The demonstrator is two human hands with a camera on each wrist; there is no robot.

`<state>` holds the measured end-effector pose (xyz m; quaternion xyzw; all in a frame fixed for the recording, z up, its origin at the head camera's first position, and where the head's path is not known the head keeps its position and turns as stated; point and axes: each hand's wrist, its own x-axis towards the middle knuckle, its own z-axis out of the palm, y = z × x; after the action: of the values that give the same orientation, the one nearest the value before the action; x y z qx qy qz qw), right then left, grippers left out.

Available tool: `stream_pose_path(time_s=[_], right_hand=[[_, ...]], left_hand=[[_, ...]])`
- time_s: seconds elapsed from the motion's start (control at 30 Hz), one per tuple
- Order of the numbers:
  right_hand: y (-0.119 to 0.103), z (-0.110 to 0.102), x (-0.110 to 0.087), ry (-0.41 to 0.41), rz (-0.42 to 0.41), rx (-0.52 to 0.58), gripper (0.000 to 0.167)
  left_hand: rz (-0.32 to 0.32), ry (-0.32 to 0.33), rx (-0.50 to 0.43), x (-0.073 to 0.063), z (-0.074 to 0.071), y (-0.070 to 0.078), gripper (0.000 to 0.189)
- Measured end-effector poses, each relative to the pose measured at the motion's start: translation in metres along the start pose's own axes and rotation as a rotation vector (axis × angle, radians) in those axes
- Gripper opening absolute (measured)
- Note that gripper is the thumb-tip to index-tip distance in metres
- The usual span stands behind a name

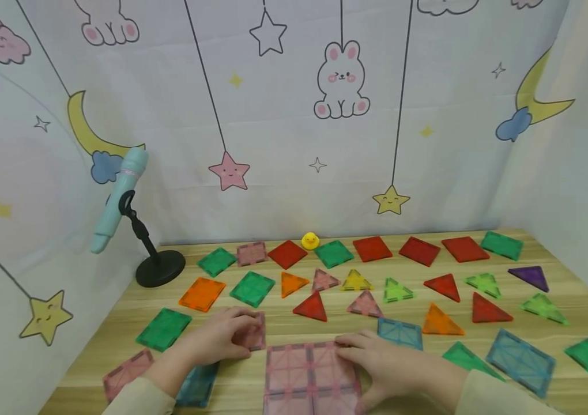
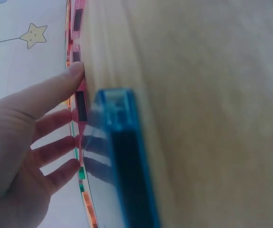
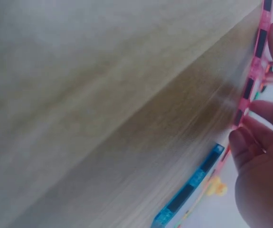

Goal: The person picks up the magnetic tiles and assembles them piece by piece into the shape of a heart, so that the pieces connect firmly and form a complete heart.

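Note:
Four pink square magnetic tiles (image 1: 290, 377) lie joined in a block at the near middle of the table. My left hand (image 1: 221, 334) holds a separate pink square magnetic tile (image 1: 256, 332) just beyond the block's upper left corner, fingers over it and thumb at its near side. In the left wrist view that thumb (image 2: 74, 71) meets the tile's pink edge. My right hand (image 1: 377, 366) holds the block's right side, fingertips at the far right corner and thumb lower down. In the right wrist view, its fingers (image 3: 240, 145) curl by the block's edge.
Blue tiles lie close to both hands, one (image 1: 198, 385) under the left forearm, one (image 1: 400, 333) beyond the right hand. Rows of coloured squares and triangles cover the back and right. A toy microphone on a stand (image 1: 161, 268) and a yellow duck (image 1: 311, 241) stand behind.

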<state>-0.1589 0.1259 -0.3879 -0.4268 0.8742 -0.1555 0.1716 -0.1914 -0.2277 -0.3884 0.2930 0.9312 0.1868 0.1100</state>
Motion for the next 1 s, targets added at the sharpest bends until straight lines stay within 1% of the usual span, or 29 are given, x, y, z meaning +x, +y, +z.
stream_pose_path(time_s=[0.1,0.2,0.27,0.37,0.47,0.57,0.67,0.73,0.8,0.87,1.0], right_hand=[[0.000,0.000,0.000,-0.005,-0.010,-0.003,0.082],[0.002,0.001,0.000,-0.001,-0.018,0.005,0.083],[0.002,0.002,0.001,0.001,-0.021,0.011,0.083],[0.001,0.002,0.000,0.006,-0.026,0.012,0.083],[0.001,0.001,-0.001,0.015,-0.040,0.006,0.083],[0.002,0.002,-0.001,0.017,-0.039,0.009,0.083],[0.003,0.003,-0.001,0.019,-0.036,0.012,0.083],[0.004,0.004,-0.001,0.023,-0.041,0.009,0.083],[0.004,0.005,-0.001,0.028,-0.050,0.005,0.083],[0.004,0.005,-0.001,0.032,-0.058,0.004,0.083],[0.003,0.004,-0.001,0.027,-0.048,0.009,0.083]], left_hand=[[0.038,0.026,0.070,0.001,0.001,0.000,0.036],[0.055,0.034,0.118,0.002,0.000,0.001,0.037],[0.061,0.027,0.128,0.003,0.000,0.002,0.040],[0.058,0.005,0.109,0.003,0.000,0.001,0.046],[0.079,0.002,0.117,0.004,0.000,-0.001,0.042],[0.113,0.003,0.153,0.006,-0.001,-0.001,0.040],[0.192,0.034,0.206,0.008,-0.001,0.001,0.041],[0.243,0.072,0.234,0.007,-0.002,0.002,0.042],[0.288,0.123,0.240,0.006,-0.003,0.003,0.042],[0.290,0.156,0.219,0.004,-0.004,0.005,0.040],[0.256,0.197,0.148,0.002,-0.006,0.013,0.036]])
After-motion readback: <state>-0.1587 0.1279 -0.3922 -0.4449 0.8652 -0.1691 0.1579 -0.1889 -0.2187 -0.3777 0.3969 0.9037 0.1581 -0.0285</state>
